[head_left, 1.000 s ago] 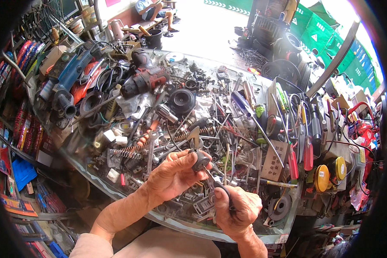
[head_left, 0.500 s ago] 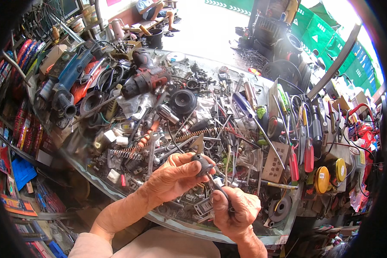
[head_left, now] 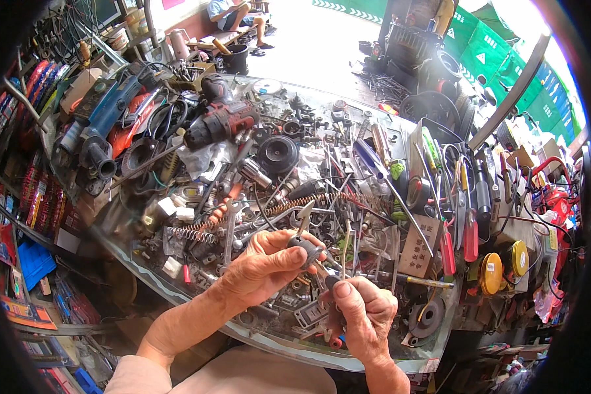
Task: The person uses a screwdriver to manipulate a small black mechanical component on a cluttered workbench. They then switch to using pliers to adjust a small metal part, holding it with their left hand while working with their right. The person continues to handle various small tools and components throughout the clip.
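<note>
Near the front edge of the cluttered glass-topped bench, my left hand (head_left: 266,259) pinches a small dark cylindrical part (head_left: 306,252) between thumb and fingers. A pointed metal tip (head_left: 305,215) rises beyond that part; I cannot tell whether it belongs to the tool on the other side. My right hand (head_left: 366,308) is closed around a dark-handled tool (head_left: 333,282), whose metal end meets the lower side of the part. Much of the handle is hidden by my fingers, so its exact kind is unclear.
Springs, bolts and small metal parts cover the bench. A red-and-black cordless drill (head_left: 222,123) and a blue angle grinder (head_left: 105,115) lie at the left. Red-handled screwdrivers (head_left: 448,253) and yellow tape rolls (head_left: 491,274) are at the right. A person (head_left: 233,14) sits far off.
The pointed metal tip now shows beyond the dark part, which has tilted and shifted slightly left. My right hand has turned, and its tool's handle shows more.
</note>
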`<state>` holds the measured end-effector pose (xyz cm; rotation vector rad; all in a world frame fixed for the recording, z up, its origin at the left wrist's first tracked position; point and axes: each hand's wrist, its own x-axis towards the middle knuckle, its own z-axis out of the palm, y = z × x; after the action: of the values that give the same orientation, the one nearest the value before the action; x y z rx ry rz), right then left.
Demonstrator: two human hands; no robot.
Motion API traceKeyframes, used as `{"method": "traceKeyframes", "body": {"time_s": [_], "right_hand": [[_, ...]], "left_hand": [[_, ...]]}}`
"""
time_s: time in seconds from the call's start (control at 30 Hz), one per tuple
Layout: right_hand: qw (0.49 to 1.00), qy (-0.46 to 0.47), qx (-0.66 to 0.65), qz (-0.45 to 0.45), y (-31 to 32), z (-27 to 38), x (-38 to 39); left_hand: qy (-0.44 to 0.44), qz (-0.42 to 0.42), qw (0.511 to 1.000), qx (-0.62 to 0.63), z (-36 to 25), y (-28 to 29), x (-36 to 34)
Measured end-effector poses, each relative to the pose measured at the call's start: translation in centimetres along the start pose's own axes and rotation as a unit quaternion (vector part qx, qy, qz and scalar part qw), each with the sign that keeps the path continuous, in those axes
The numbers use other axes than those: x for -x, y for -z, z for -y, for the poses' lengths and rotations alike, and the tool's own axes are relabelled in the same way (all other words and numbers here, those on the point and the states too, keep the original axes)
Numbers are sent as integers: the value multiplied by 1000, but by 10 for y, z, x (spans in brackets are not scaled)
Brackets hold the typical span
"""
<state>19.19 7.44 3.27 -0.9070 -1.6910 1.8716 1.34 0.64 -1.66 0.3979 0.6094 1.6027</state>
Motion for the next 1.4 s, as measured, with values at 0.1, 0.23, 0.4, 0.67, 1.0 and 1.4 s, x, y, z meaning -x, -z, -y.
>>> {"method": "traceKeyframes", "body": {"time_s": [0.1,0.23,0.4,0.67,1.0,1.4], "right_hand": [[977,155,133,-58,-3,-15,0],[854,383,343,-76,-3,-19,-10],[923,296,239,-62,-4,-19,-9],[992,94,82,-33,0,-4,-1],[998,41,35,-25,-2,-1,-1],[985,131,87,-70,-4,-18,-3]], "left_hand": [[2,-3,1000,-4,1,-1,0],[8,-16,999,36,4,5,0],[5,-14,1000,18,2,2,0],[-8,0,1000,-23,-1,-2,1],[-15,-8,999,-41,0,-4,1],[23,-28,999,10,-1,-3,-1]]}}
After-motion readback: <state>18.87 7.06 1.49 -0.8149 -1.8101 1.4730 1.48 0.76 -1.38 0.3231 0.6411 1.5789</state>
